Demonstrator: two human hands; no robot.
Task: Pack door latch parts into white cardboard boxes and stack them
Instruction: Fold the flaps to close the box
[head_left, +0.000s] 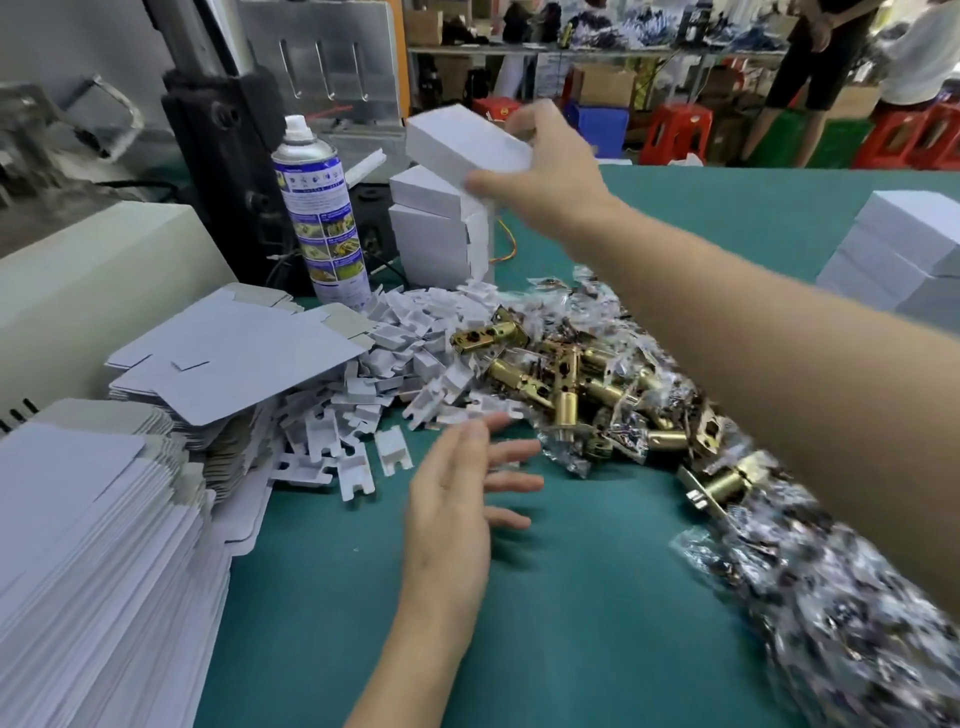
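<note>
Green matting covers the table (597, 597), with a workshop of shelves and red stools (675, 132) behind it.

Right hand (556, 171): the forearm enters from the right edge and reaches diagonally across the table to the far centre, passing above the heaped parts. The thumb lies along the near lower edge of a closed white box (462, 137) and the fingers curl over its far end, so the hand is clamped on the box. The box is tilted, its left end higher, directly above a stack of boxes (436, 234) at the back of the table. Motion blur hides whether it touches the topmost box of that stack.

Left hand (457, 499): the forearm rises from the bottom edge. The hand stands on edge, palm turned to the right, fingers straight and spread apart, holding nothing. Its fingertips are near the edge of the heaps.

Parts: brass latches (566, 374) lie in a loose pile at the centre, mixed with small plastic bags (831, 597) that trail toward the right foreground. White cardboard inserts (374, 384) are scattered just left of the latches.

Surroundings: flat box blanks (93, 545) are piled at the left edge. A spray can (319, 218) stands upright just left of the stack of boxes, in front of a black machine (223, 171). Another pile of white boxes (904, 249) sits at the far right.
</note>
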